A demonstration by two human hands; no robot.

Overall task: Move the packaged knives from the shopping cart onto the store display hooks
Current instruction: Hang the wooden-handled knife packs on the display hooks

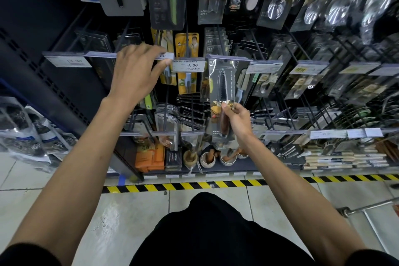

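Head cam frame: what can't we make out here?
All head view.
- Shopping cart: only a frame corner, cut by the right edge; contents unseen.
- Hook behind packaged knife: pack hides it; hung or not, unclear.
- Left hand on price tag: motion blur; grip unclear.

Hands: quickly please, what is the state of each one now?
Left hand: pinches a price tag between fingers and thumb.
Right hand: closed on the knife pack, gripping its lower part.
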